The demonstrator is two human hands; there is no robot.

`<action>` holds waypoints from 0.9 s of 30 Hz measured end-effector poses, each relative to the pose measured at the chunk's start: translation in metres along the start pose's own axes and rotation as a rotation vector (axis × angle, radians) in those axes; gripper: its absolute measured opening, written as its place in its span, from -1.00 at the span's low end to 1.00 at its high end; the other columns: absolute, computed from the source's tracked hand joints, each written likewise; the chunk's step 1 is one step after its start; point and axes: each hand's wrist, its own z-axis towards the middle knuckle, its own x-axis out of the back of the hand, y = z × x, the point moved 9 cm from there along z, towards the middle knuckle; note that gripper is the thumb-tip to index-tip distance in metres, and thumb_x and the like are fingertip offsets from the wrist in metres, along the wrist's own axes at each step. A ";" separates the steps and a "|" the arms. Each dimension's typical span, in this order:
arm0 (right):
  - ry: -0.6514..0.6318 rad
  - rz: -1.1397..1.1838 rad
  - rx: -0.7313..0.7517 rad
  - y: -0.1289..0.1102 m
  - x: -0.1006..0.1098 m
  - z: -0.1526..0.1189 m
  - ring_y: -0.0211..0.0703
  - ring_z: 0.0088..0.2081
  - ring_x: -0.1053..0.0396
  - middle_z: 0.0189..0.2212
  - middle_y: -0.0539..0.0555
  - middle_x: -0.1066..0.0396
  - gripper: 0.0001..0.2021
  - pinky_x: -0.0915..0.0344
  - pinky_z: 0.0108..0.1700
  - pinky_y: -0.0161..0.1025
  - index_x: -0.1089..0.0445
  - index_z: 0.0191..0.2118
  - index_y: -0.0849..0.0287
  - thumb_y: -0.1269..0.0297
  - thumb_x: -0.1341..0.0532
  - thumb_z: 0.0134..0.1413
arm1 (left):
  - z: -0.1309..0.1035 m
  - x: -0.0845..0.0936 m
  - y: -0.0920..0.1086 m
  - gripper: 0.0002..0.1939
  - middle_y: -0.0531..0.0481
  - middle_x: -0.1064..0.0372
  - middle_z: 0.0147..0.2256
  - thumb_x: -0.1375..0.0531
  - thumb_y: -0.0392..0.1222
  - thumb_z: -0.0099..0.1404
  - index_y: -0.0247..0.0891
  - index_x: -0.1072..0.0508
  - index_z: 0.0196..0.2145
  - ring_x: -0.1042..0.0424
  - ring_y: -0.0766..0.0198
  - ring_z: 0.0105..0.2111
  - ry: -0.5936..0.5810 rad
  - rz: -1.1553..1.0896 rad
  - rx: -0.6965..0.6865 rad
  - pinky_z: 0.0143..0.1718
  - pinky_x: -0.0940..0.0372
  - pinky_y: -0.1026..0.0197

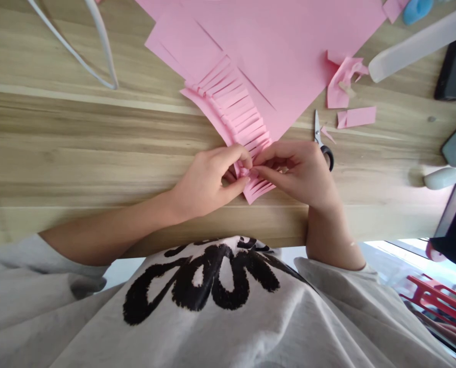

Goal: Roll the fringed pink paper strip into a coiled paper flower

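Both my hands meet at the near end of a pink paper strip (pixel 246 115) that is cut into a fringe along one side. My left hand (pixel 210 176) pinches the strip's band between thumb and fingers. The fingertips of my right hand (pixel 294 168) are pressed together on the fringe beside it, gripping a small bit of the paper. Along the band, several fringe ends are curled or folded over. Beneath the strip's far part lie large pink paper sheets (pixel 289 56). Scissors (pixel 321 140) with dark handles rest just beyond my right hand, partly hidden by it.
Pink paper scraps (pixel 344 82) and a small pink piece (pixel 357 117) lie right of the sheets. Farther right are a long whitish translucent object (pixel 419 43), a black device (pixel 455 69) and a blue object (pixel 417 10). A white cable (pixel 107 51) loops at the upper left of the wooden table (pixel 78 153).
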 end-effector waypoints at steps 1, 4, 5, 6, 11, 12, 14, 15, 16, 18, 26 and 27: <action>0.002 -0.005 0.005 -0.001 0.000 0.000 -0.34 -0.47 -0.36 -0.48 -0.03 -0.48 -0.94 -0.28 -0.42 -0.34 -0.53 -0.38 0.21 0.47 -0.30 0.02 | 0.000 0.000 0.000 -0.89 0.08 -0.51 -0.30 -0.25 -0.36 0.24 -0.26 -0.40 -0.26 -0.48 0.40 -0.40 0.000 0.001 0.000 -0.31 -0.39 0.31; 0.001 -0.008 0.013 -0.002 0.000 0.000 -0.35 -0.47 -0.35 -0.48 -0.03 -0.48 -0.94 -0.27 -0.42 -0.35 -0.52 -0.38 0.22 0.47 -0.29 0.01 | 0.000 0.000 0.001 -0.88 0.08 -0.51 -0.31 -0.25 -0.36 0.23 -0.25 -0.40 -0.26 -0.48 0.39 -0.39 0.005 0.005 -0.008 -0.30 -0.39 0.30; 0.002 -0.008 0.013 -0.002 0.000 0.000 -0.35 -0.48 -0.35 -0.49 -0.03 -0.48 -0.94 -0.26 -0.43 -0.35 -0.52 -0.39 0.21 0.47 -0.30 0.01 | 0.000 0.000 0.001 -0.88 0.07 -0.51 -0.31 -0.25 -0.36 0.23 -0.26 -0.40 -0.26 -0.48 0.39 -0.39 0.007 0.006 -0.013 -0.30 -0.39 0.30; 0.003 -0.008 0.012 -0.002 0.000 0.000 -0.35 -0.48 -0.35 -0.49 -0.04 -0.48 -0.94 -0.26 -0.43 -0.34 -0.52 -0.39 0.21 0.47 -0.30 0.01 | 0.000 0.000 0.001 -0.88 0.07 -0.51 -0.31 -0.25 -0.36 0.23 -0.26 -0.40 -0.26 -0.48 0.39 -0.39 0.009 0.007 -0.017 -0.30 -0.39 0.30; -0.001 -0.012 0.016 -0.003 0.000 0.000 -0.34 -0.48 -0.35 -0.50 -0.03 -0.48 -0.94 -0.26 -0.43 -0.34 -0.52 -0.39 0.21 0.48 -0.30 0.01 | 0.000 0.000 0.001 -0.89 0.08 -0.50 -0.33 -0.25 -0.36 0.23 -0.25 -0.40 -0.27 -0.47 0.39 -0.40 0.004 0.012 -0.011 -0.32 -0.38 0.31; -0.001 -0.014 0.016 -0.003 0.000 0.000 -0.34 -0.48 -0.35 -0.50 -0.03 -0.48 -0.95 -0.26 -0.43 -0.34 -0.52 -0.39 0.22 0.47 -0.30 0.01 | 0.000 0.000 0.001 -0.88 0.08 -0.50 -0.33 -0.25 -0.36 0.23 -0.25 -0.40 -0.27 -0.47 0.39 -0.40 0.004 0.014 -0.010 -0.32 -0.38 0.31; -0.002 -0.018 0.018 -0.003 0.000 0.000 -0.35 -0.48 -0.35 -0.49 -0.03 -0.48 -0.95 -0.26 -0.43 -0.34 -0.51 -0.39 0.22 0.46 -0.30 0.02 | 0.000 0.000 0.002 -0.88 0.08 -0.50 -0.32 -0.25 -0.36 0.23 -0.25 -0.40 -0.27 -0.47 0.39 -0.39 0.004 0.019 -0.010 -0.32 -0.37 0.31; -0.003 -0.019 0.019 -0.003 0.000 0.000 -0.35 -0.48 -0.34 -0.49 -0.03 -0.48 -0.96 -0.26 -0.43 -0.34 -0.51 -0.39 0.21 0.46 -0.30 0.02 | 0.000 0.000 0.002 -0.88 0.08 -0.50 -0.32 -0.25 -0.36 0.23 -0.25 -0.40 -0.27 -0.47 0.39 -0.39 0.004 0.022 -0.011 -0.32 -0.37 0.31; -0.004 -0.019 0.020 -0.003 0.000 0.000 -0.35 -0.48 -0.34 -0.49 -0.03 -0.48 -0.96 -0.26 -0.43 -0.34 -0.51 -0.39 0.21 0.45 -0.30 0.02 | 0.000 0.000 0.002 -0.88 0.08 -0.50 -0.32 -0.25 -0.37 0.23 -0.25 -0.40 -0.27 -0.47 0.39 -0.39 0.003 0.025 -0.013 -0.32 -0.37 0.32; -0.007 -0.017 0.020 -0.003 0.000 -0.001 -0.35 -0.48 -0.34 -0.49 -0.03 -0.48 -0.96 -0.27 -0.42 -0.34 -0.51 -0.39 0.20 0.44 -0.30 0.03 | 0.000 0.000 0.003 -0.88 0.08 -0.51 -0.31 -0.25 -0.37 0.23 -0.26 -0.40 -0.27 -0.47 0.39 -0.39 0.001 0.027 -0.015 -0.32 -0.37 0.32; -0.013 -0.019 0.005 -0.004 0.000 -0.001 -0.31 -0.47 -0.37 -0.49 -0.04 -0.49 -0.93 -0.31 -0.40 -0.31 -0.51 -0.39 0.16 0.45 -0.28 0.03 | 0.000 -0.001 0.001 -0.88 0.06 -0.52 -0.29 -0.24 -0.37 0.23 -0.25 -0.40 -0.26 -0.49 0.37 -0.37 -0.015 0.029 -0.004 -0.30 -0.38 0.31; -0.014 -0.020 0.001 -0.004 0.000 -0.001 -0.30 -0.47 -0.37 -0.49 -0.04 -0.49 -0.92 -0.32 -0.39 -0.31 -0.51 -0.39 0.16 0.45 -0.28 0.03 | 0.000 -0.001 0.002 -0.88 0.06 -0.52 -0.29 -0.24 -0.37 0.23 -0.25 -0.40 -0.26 -0.49 0.37 -0.37 -0.015 0.030 -0.005 -0.30 -0.38 0.31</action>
